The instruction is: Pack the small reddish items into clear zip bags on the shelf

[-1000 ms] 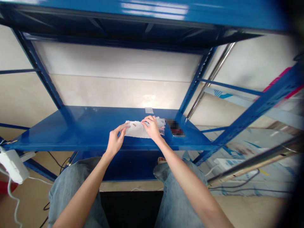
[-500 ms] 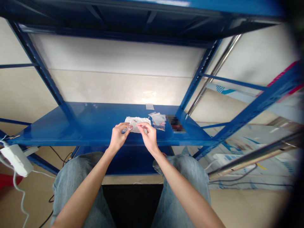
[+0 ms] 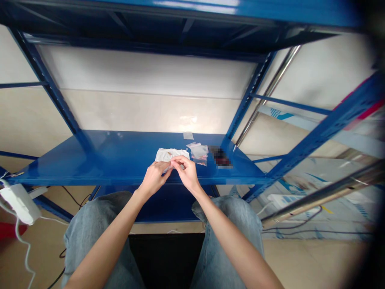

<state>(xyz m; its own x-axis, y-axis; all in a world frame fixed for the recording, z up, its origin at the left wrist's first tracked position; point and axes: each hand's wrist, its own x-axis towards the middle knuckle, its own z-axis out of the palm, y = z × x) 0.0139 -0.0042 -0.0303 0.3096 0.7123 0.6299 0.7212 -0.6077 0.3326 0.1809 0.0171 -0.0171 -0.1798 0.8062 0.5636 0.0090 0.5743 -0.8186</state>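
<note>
My left hand (image 3: 154, 178) and my right hand (image 3: 187, 172) meet above the front of the blue shelf (image 3: 99, 160). Their fingertips pinch together on a small clear plastic bag (image 3: 167, 168), too small to make out well. Just behind the hands a white tissue (image 3: 170, 154) lies flat on the shelf with small brownish bits on it. To the right of the tissue sits a small pile of clear bags (image 3: 199, 153).
A dark blurred object (image 3: 221, 156) lies right of the bags, a small white slip (image 3: 188, 135) near the shelf's back edge. Blue uprights (image 3: 245, 104) frame the bay, with another shelf overhead. A white power strip (image 3: 16, 202) with cords hangs at lower left; boards and cables lie at right.
My right hand left the pile of bags and came back toward me. Both hands closed in until their fingertips met on a small bag in front of the tissue.
</note>
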